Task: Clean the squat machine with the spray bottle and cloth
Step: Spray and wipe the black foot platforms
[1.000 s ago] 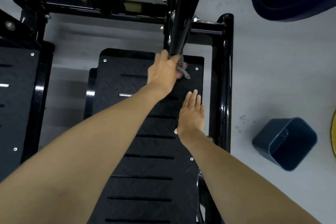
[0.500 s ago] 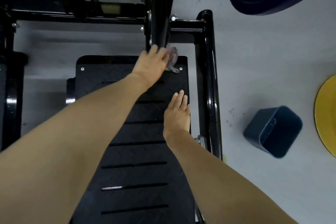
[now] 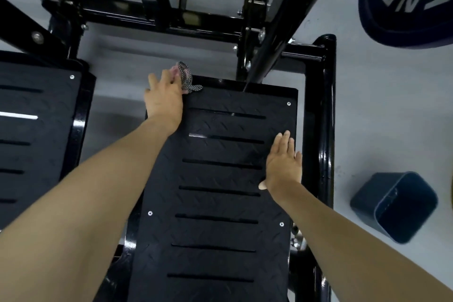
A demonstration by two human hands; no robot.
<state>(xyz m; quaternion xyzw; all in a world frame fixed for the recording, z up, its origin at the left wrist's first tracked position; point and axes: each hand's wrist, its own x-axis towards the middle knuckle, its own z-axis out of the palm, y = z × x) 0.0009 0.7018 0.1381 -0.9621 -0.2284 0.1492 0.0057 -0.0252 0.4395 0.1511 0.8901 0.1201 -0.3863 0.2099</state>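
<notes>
My left hand (image 3: 163, 99) is at the far left corner of the plate (image 3: 220, 203), fingers curled round the cloth (image 3: 185, 78), which bunches out past my fingertips and hangs right over that corner's edge. My right hand (image 3: 283, 163) lies flat on the plate, fingers straight and together, just inside the right edge and roughly level with the third slot from the far end. It holds nothing.

What matters next, I think, is where the plate lies from the cloth. Its long axis runs from the far edge back toward me, so nearly all of the tread is to the right of the cloth and nearer to my body. The left hand is the one on the cloth, so the wipe is its job: across the far edge toward the post (image 3: 269, 32), or down the left side toward me. A sweep across would meet my right hand only in the lower rows.

I cannot see the spray bottle. A bin (image 3: 394, 206) lies tipped on the floor beyond the right rail (image 3: 318, 117).
</notes>
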